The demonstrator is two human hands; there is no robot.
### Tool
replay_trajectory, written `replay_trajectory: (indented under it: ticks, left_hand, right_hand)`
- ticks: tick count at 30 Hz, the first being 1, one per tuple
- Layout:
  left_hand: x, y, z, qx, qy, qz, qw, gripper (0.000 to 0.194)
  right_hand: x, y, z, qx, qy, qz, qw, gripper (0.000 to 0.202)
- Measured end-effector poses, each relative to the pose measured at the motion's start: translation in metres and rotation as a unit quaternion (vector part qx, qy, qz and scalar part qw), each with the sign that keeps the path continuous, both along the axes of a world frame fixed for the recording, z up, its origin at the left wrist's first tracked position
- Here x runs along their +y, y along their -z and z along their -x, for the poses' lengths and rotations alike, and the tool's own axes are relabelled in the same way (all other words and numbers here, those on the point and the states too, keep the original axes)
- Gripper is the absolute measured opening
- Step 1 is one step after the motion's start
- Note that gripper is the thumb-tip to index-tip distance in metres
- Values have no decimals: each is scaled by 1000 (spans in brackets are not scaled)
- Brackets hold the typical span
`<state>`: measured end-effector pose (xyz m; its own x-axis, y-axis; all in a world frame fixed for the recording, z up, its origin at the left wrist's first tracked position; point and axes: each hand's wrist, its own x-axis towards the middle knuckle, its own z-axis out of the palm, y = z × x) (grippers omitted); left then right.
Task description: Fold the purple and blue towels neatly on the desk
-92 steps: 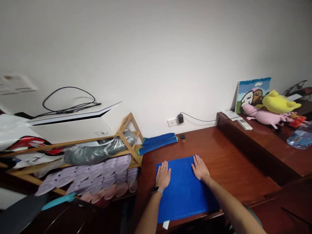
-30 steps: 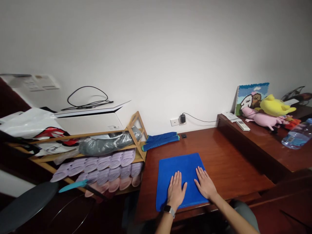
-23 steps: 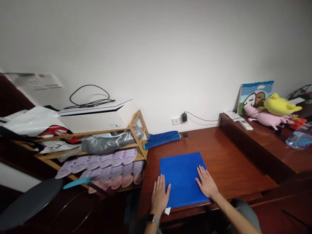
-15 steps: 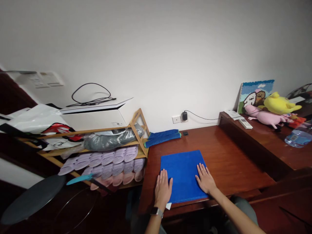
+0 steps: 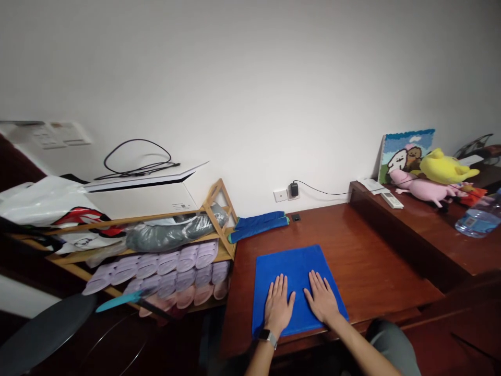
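Fingers of our left hand [image 5: 278,309] lie straight and nearly together, with the thumb held out; those of our right hand [image 5: 324,303] are slightly spread, thumb angled inward, and neither hand pinches anything. Our reddish-brown wooden desk [image 5: 379,271] gives both palms firm backing. Beside it, we have a wooden shoe rack [image 5: 216,224], whose tiers seem meant to hold the slippers [image 5: 168,263] in rows. Near our side of the desk, the blue cloth [image 5: 289,258] lies flat under both hands; we likely have them apart so the contact is shared across it. Green-edged blue fabric [image 5: 258,224] rests farther back, by the wall. Our smartwatch [image 5: 267,337] is strapped to the left wrist, and the black charger [image 5: 294,189] sits in its wall socket, presumably for power.
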<state>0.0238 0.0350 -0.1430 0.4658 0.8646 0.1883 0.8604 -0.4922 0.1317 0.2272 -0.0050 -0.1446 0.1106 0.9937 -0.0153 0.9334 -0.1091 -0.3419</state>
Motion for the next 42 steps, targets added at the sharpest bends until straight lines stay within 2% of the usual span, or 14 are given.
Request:
replay_trajectory:
  ticks: [4, 8, 14, 17, 21, 23, 26, 30, 34, 42]
  left_hand:
    - [-1, -5, -3, 4, -2, -3, 1000, 66]
    - [-1, -2, -2, 8, -5, -6, 1000, 66]
    - [5, 7, -6, 3, -10, -11, 1000, 65]
    - [24, 1, -22, -8, 0, -28, 1000, 63]
    - [69, -18, -41, 3, 14, -13, 1000, 63]
    - [90, -23, -42, 21, 13, 19, 1000, 63]
    - [109, -20, -35, 28, 16, 38, 999, 64]
    - [112, -9, -29, 8, 16, 14, 1000, 63]
    - [110, -3, -30, 5, 16, 13, 1000, 63]
    - [115, 0, -25, 4, 26, 24, 999, 63]
  right_hand:
    - [33, -13, -11, -10, 23, -35, 999, 76]
    - [62, -18, -28, -19, 25, -4, 999, 77]
    - [68, -10, -34, -17, 20, 13, 1000, 80]
    - [69, -11, -33, -13, 20, 19, 1000, 79]
    - [68, -14, -33, -11, 18, 22, 1000, 78]
    - [67, -14, -33, -9, 16, 24, 1000, 77]
    - [70, -14, -32, -19, 19, 21, 999, 77]
    - [86, -21, -35, -48, -14, 16, 999, 76]
    - [103, -23, -41, -33, -44, 18, 998, 74]
    - [102, -14, -44, -17, -39, 11, 999, 76]
